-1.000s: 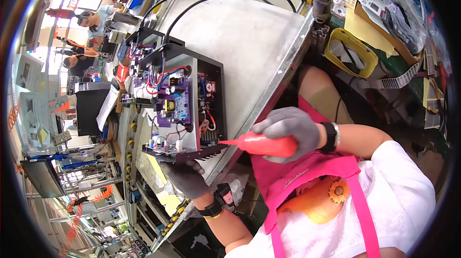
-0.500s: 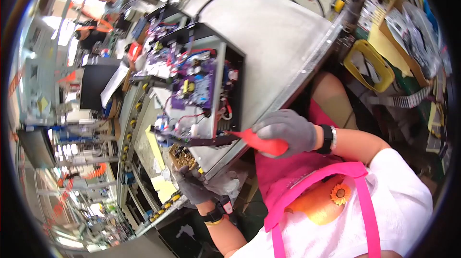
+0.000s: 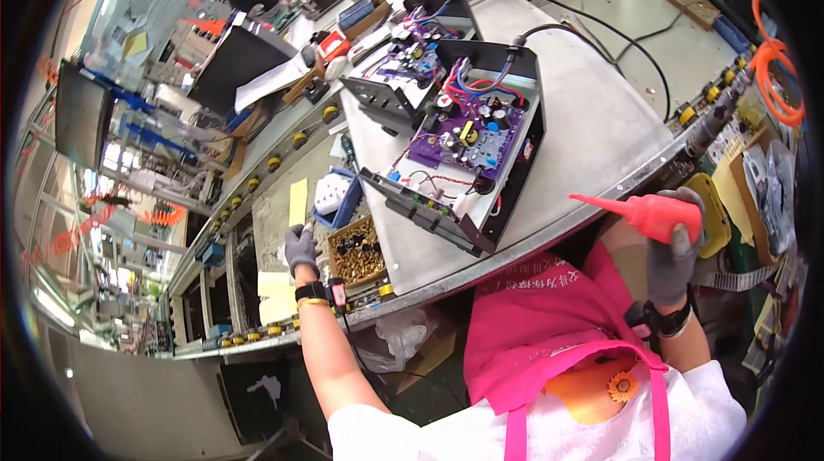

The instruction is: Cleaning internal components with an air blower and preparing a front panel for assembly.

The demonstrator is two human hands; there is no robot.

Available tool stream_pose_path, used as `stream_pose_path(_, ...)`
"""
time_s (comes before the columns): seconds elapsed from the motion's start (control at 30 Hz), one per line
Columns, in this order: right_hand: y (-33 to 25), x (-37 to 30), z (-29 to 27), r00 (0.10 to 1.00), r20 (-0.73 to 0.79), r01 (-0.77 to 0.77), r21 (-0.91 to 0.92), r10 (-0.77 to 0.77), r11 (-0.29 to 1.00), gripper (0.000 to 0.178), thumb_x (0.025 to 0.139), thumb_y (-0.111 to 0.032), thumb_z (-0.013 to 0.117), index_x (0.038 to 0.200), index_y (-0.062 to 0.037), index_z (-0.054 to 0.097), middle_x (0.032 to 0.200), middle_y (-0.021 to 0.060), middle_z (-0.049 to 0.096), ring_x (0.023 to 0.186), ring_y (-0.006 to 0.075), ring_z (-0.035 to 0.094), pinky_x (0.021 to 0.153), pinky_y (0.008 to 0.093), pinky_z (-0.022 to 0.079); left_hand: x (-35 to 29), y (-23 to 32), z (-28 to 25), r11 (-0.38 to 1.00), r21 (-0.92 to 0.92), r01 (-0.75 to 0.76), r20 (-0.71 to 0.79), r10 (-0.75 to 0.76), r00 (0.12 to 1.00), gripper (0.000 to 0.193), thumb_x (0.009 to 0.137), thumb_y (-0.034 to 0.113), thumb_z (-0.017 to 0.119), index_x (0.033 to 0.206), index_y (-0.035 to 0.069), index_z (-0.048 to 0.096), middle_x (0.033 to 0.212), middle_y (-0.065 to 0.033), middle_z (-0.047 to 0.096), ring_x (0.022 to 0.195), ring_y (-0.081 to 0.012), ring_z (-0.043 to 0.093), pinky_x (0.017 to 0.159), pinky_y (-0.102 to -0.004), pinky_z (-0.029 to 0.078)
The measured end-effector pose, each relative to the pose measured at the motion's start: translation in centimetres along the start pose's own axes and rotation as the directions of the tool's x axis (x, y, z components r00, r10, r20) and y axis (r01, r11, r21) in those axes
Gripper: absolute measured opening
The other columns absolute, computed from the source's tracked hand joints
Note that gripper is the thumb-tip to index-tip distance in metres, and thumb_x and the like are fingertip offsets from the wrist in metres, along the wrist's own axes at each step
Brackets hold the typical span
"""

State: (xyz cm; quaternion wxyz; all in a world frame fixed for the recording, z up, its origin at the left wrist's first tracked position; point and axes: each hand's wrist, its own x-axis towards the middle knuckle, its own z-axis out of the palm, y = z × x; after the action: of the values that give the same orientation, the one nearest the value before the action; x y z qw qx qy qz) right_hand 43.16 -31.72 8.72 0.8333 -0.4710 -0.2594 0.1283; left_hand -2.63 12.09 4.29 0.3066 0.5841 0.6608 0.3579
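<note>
- Right hand [image 3: 669, 265]: wrapped round the red squeeze bottle [image 3: 654, 215], its nozzle [image 3: 602, 203] now drawn well away from the open black case [image 3: 423, 212] on the table [image 3: 592, 118].
- Left hand [image 3: 301, 252]: now left of the brass-coloured parts [image 3: 359, 260], half curled; whether it pinches anything is hard to tell.

Bright workshop bkgd — roller track [image 3: 290, 152] w/ yellow wheels [image 3: 274, 163], dark monitor [image 3: 81, 122] far L, lit strip light [image 3: 53, 307] lower L

A dark screen [image 3: 81, 122] shows at far left, looped orange tubing [image 3: 764, 56] at far right.
</note>
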Motion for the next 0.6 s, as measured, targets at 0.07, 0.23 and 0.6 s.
stream_pose_path(0.07, -2.1, -1.4, -2.5, 0.987, -0.143, -0.058, 0.093, 0.071, 0.994, 0.053, 0.089, -0.036, 0.059, 0.129, -0.0056, 0.042, 0.114, 0.0101, 0.056, 0.090, 0.0149, 0.056, 0.069, 0.0259, 0.046, 4.8, 1.6, 4.5, 0.915, 0.349, -0.201, 0.095, 0.179, 0.979, 0.048, 0.085, 0.027, 0.065, 0.123, 0.001, 0.051, 0.106, -0.0160, 0.061, 0.077, -0.0232, 0.062, 0.055, -0.0304, 0.054)
stream_pose_path(0.23, -6.3, 0.0, -6.0, 0.980, -0.187, -0.040, 0.129, 0.063, 0.991, 0.047, 0.093, -0.032, 0.055, 0.133, -0.0107, 0.040, 0.099, 0.0051, 0.058, 0.077, 0.0134, 0.057, 0.060, 0.0258, 0.045, 12.3, -0.2, 25.6, 0.882, -0.207, -0.423, 0.259, 0.467, 0.845, 0.052, 0.081, 0.031, 0.067, 0.119, -0.002, 0.055, 0.098, -0.0194, 0.061, 0.074, -0.0257, 0.062, 0.065, -0.0332, 0.052)
stream_pose_path(0.6, -20.2, -2.8, -24.8, 0.705, -0.684, -0.214, -0.457, -0.188, 0.863, 0.029, 0.087, -0.040, 0.062, 0.098, -0.0137, 0.060, 0.072, -0.0025, 0.058, 0.051, 0.0068, 0.052, 0.039, 0.0201, 0.036, -1.0, 2.8, 46.1, 0.749, -0.183, -0.636, 0.282, 0.660, 0.696, 0.041, 0.084, 0.031, 0.066, 0.112, 0.002, 0.058, 0.092, -0.0174, 0.063, 0.072, -0.0259, 0.062, 0.065, -0.0349, 0.051)
